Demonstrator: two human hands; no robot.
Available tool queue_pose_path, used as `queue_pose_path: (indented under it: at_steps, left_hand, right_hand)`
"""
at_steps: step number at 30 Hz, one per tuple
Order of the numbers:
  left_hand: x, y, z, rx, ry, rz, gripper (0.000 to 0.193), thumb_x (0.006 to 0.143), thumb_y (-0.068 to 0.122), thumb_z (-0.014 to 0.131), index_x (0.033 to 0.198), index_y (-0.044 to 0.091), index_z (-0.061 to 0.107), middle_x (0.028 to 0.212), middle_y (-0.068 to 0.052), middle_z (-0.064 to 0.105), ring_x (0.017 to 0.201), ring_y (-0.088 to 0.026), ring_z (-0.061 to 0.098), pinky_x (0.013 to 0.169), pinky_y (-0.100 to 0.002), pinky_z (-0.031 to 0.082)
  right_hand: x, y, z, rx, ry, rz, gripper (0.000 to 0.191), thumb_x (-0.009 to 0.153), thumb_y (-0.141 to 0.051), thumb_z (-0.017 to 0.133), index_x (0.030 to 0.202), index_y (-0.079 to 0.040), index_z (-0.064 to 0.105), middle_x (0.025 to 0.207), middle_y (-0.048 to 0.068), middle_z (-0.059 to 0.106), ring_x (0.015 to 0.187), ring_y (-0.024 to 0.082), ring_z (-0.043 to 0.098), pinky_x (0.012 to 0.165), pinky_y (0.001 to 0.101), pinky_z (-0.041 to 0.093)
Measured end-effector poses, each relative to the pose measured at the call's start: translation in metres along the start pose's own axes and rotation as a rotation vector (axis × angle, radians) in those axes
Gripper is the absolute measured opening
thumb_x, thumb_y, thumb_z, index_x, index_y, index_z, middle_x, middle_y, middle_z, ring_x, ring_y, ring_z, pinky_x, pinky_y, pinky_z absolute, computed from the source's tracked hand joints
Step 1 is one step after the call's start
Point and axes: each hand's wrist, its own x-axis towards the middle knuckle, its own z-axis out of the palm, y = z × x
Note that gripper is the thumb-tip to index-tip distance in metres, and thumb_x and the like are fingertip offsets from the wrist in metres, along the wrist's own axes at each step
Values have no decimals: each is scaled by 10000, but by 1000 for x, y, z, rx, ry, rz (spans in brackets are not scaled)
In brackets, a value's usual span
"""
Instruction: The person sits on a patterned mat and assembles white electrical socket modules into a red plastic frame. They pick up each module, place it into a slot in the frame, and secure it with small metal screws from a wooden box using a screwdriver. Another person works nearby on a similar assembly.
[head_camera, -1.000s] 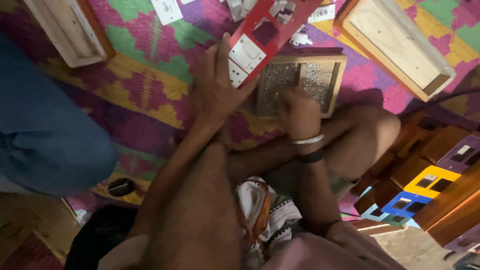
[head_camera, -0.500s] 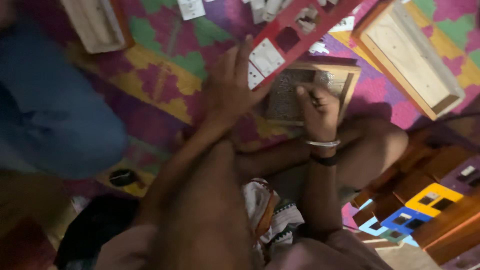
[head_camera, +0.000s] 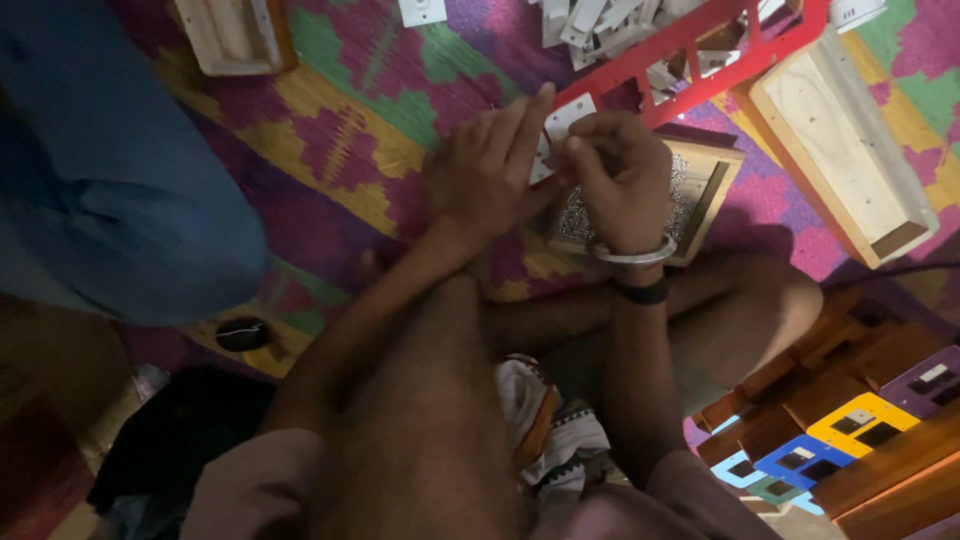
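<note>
Head view, looking down over crossed legs. My left hand (head_camera: 490, 170) lies flat-fingered along the near end of the red cut-out panel (head_camera: 700, 50), fingers extended and pressing a white switch insert (head_camera: 562, 125) into the panel's lowest opening. My right hand (head_camera: 620, 180) is curled shut at 3 o'clock of the left, its fingertips pinching the insert's lower edge; what else they grip I cannot tell. Beneath both hands sits a shallow wooden tray (head_camera: 715, 190) of small metal parts. A long wooden box (head_camera: 850, 150) lies at 2 o'clock, loose white inserts (head_camera: 590, 20) at 12, stacked coloured panels (head_camera: 860, 425) at 4.

To seat the insert well, I judge the left fingers should brace the panel flat while the right presses squarely, not at one corner.

Against the frame half a second earlier, the right hand has risen from the tray to meet the left at the insert.
</note>
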Motion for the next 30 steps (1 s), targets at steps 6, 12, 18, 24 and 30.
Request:
queue_pose_path:
  at_steps: [6,12,18,24,30]
  left_hand:
    - [-4,1,-1,-6,23,3,800,1012,567,650,1554,21,431,1358,-104,576,1137,-269,589,989,-425,458]
    - [0,-2,5,-81,54,-38,848,991,558,744,1524,-25,436,1309,-140,565,1087,-277,586,928,-415,478]
    - [0,0,4,-124,51,-81,917,881,453,882,1524,-16,428,1325,-146,548,1087,-294,589,898,-435,487]
    - [0,0,1,-113,27,-120,917,818,381,859,1538,18,423,1348,-149,556,1082,-326,594,912,-453,499]
    - [1,0,-5,-79,13,-121,852,870,425,788,1541,37,435,1333,-146,578,1084,-335,620,925,-457,511]
  right_hand:
    - [-4,1,12,-516,125,-205,107,977,-44,740,1080,-20,747,900,96,765,780,134,733,715,273,567]
    - [-22,6,0,-540,133,-380,108,987,-20,748,1094,-30,734,980,119,723,854,179,704,775,295,568]
    - [-33,14,-2,-438,197,-267,130,971,-34,788,1078,-32,715,999,102,738,872,205,700,779,315,558]
    - [-28,11,12,-745,123,-398,224,902,10,780,1114,-58,750,1008,113,701,845,248,690,719,356,543]
    - [-23,14,6,-884,57,-544,286,911,23,721,1178,-77,748,1056,122,678,955,317,677,806,414,549]
